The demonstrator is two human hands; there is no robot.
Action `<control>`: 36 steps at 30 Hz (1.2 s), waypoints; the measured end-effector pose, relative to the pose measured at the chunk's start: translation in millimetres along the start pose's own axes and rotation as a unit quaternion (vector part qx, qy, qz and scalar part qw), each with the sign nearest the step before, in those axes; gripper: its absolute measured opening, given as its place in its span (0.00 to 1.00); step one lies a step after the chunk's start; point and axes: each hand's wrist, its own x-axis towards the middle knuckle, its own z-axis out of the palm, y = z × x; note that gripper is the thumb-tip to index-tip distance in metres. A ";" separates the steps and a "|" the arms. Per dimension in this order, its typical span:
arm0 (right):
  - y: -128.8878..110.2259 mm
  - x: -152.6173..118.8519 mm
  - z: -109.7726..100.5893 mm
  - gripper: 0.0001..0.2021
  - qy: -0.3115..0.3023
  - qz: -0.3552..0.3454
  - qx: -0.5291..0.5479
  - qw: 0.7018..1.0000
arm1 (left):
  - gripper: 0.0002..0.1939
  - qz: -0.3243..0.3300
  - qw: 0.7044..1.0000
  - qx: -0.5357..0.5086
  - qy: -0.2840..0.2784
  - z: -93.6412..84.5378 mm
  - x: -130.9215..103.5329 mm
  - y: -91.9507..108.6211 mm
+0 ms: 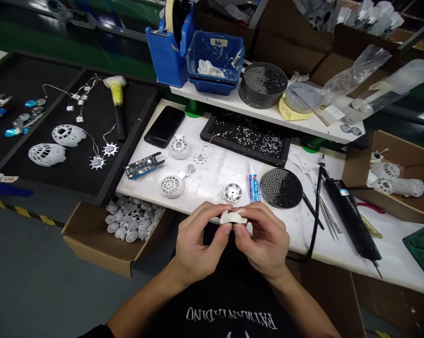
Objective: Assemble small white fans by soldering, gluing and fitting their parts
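Item, in hand: one small white finned part (233, 217), raised before the body, just over the near edge of the desk (212, 172). Left hand (198, 241) and right hand (263, 239) both closed on it, thumbs below and fingers above, one hand at each end — a fingertip pinch that probably suits so small a piece and lets it be turned finely. Underside mostly hidden by the thumbs.

Item, desk, just beyond the hands: one white bladed wheel (232, 193), lying flat. Beside it, one blue-and-white tube (253, 188), nozzle away from the body; next, one round perforated dish (269, 187) of small black pieces, presumably set there for easy picking.

Item, right side: tweezers (329, 213) and a black corded driver (351, 218), apparently laid within the right hand's reach.

Item, left side: two white shells, near (172, 186) and far (180, 147), a circuit board (145, 165) and a phone (164, 126). Below, a carton (92, 249) of similar shells (132, 220) — placed low, perhaps to spare desk room.
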 end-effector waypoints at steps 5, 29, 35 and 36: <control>4.5 -13.7 -1.5 0.20 -0.035 0.037 0.011 0.999 | 0.20 -0.071 0.997 -0.005 -0.023 -9.5 -11.8 -8.9; 20.7 -16.9 -2.6 0.09 -0.038 0.089 -0.030 0.995 | 0.08 -0.015 0.980 0.153 -0.127 -9.9 -1.0 -26.1; 16.4 12.2 -31.4 0.17 -0.095 -0.022 -0.177 0.979 | 0.09 -0.029 0.963 0.213 -0.162 -22.1 15.6 -16.3; 18.8 18.3 -31.8 0.21 -0.078 -0.040 -0.239 0.967 | 0.10 -0.025 0.957 0.245 -0.152 -24.1 19.7 -14.7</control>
